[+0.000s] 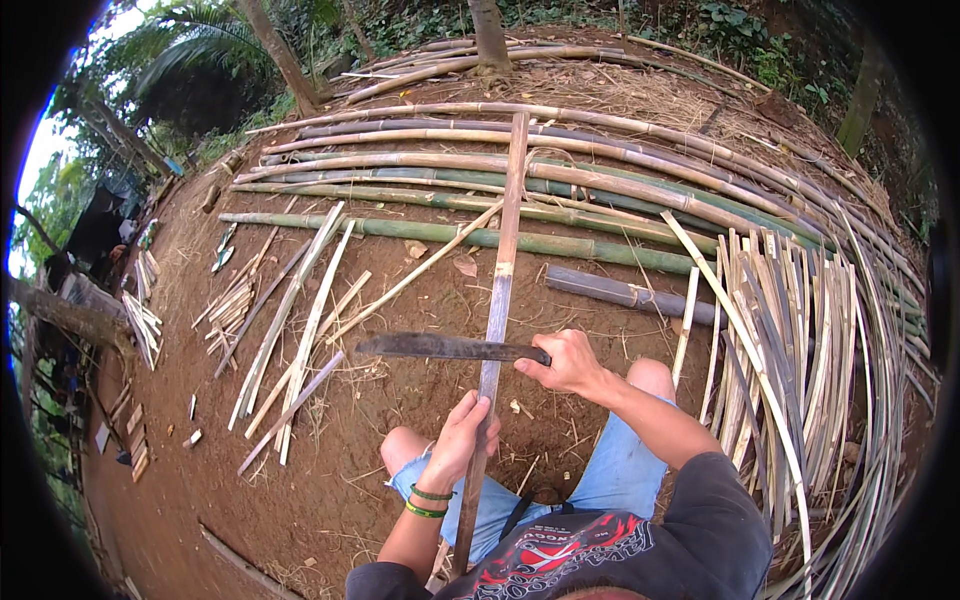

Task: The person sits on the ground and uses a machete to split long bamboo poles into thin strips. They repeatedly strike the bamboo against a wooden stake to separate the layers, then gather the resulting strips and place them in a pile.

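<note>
My left hand (465,432) is wrapped round a long split bamboo strip (505,235). The strip runs from between my legs away to the bamboo poles, where its far end lies over them. In my right hand (568,365) is the handle of a machete (430,346). Its dark blade points left and crosses the strip a little beyond my left hand; whether the edge bites into the bamboo I cannot tell. Both hands are in front of my bent knees.
Long bamboo poles (620,252) lie across the ground ahead. A dense pile of split strips (765,340) is at my right, with thin, bent strips beside it. Loose strips (300,330) lie at the left on brown soil. A short dark bamboo piece (620,292) rests ahead right. Trees stand behind.
</note>
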Motion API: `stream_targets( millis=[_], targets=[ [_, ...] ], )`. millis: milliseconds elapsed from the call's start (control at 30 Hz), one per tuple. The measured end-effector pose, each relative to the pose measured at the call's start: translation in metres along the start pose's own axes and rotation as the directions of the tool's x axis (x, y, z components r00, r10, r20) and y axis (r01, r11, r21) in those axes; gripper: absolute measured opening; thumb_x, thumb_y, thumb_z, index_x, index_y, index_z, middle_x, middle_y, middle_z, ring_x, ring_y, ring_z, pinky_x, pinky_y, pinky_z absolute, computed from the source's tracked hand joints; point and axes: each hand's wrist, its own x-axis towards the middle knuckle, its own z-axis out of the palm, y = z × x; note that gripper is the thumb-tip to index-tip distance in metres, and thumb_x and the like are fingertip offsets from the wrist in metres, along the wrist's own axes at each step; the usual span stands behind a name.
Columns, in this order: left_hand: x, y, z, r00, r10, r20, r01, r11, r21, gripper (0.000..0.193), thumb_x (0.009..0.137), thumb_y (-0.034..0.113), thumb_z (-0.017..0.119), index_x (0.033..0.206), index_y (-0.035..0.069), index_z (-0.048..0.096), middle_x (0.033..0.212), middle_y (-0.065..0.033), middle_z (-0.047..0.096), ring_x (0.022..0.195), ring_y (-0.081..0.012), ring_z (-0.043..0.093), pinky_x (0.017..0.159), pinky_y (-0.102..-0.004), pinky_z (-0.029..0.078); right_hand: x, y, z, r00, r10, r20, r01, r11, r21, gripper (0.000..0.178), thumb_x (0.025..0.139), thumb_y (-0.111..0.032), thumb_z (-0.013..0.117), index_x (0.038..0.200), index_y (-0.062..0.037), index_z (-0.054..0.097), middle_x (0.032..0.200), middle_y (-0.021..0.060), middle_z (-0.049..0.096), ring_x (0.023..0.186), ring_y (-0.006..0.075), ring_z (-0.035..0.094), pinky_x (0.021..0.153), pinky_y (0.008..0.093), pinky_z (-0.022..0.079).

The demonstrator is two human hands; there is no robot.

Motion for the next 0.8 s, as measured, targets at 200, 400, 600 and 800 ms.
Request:
stream_targets(
  millis=[200,400,600,800],
  targets=[
    [-0.019,-0.026,-0.002,0.953,0.273,-0.135,-0.15,0.808,0.57,0.038,0.108,0.036,0.037,0.085,0.008,0.047,0.052,0.0025,0.045,0.04,-0.0063,0.042,0.037,-0.0226,0.036,0.025,0.031,-0.015,0.99,-0.141,0.009,0.141,0.984,-0.107,0.073,0.088,-0.071,0.054,0.055,-0.0062,0.057,0.044,0.0122,0.053,0.036,0.0281,0.05,0.038,0.0413,0.042],
    [-0.032,-0.036,-0.007,0.962,0.253,-0.098,-0.161,0.824,0.543,0.034,0.107,0.033,0.04,0.085,0.008,0.047,0.053,0.0025,0.047,0.04,-0.0057,0.044,0.036,-0.0219,0.037,0.033,0.036,-0.029,0.999,-0.014,-0.047,0.013,0.999,-0.033,0.077,0.091,-0.075,0.042,0.054,-0.0095,0.059,0.042,0.0052,0.05,0.033,0.0201,0.046,0.035,0.0374,0.04],
    [-0.058,-0.052,-0.011,0.987,0.158,-0.022,-0.129,0.867,0.481,0.034,0.105,0.034,0.045,0.085,0.008,0.046,0.054,0.0023,0.047,0.041,-0.0072,0.046,0.037,-0.0236,0.039,0.056,0.066,-0.062,0.961,0.078,-0.264,-0.116,0.984,-0.133,0.079,0.093,-0.073,0.04,0.057,-0.0073,0.061,0.041,0.0048,0.049,0.035,0.0187,0.048,0.037,0.0374,0.04],
    [-0.045,-0.049,-0.02,0.984,0.177,0.027,-0.176,0.925,0.337,0.036,0.107,0.038,0.04,0.086,0.009,0.046,0.052,0.0025,0.045,0.04,-0.0067,0.042,0.036,-0.0227,0.035,0.025,0.03,-0.043,0.983,-0.184,-0.003,0.179,0.963,-0.2,0.074,0.09,-0.072,0.048,0.055,-0.008,0.059,0.043,0.0095,0.052,0.037,0.0286,0.053,0.041,0.0415,0.046]
  ],
)
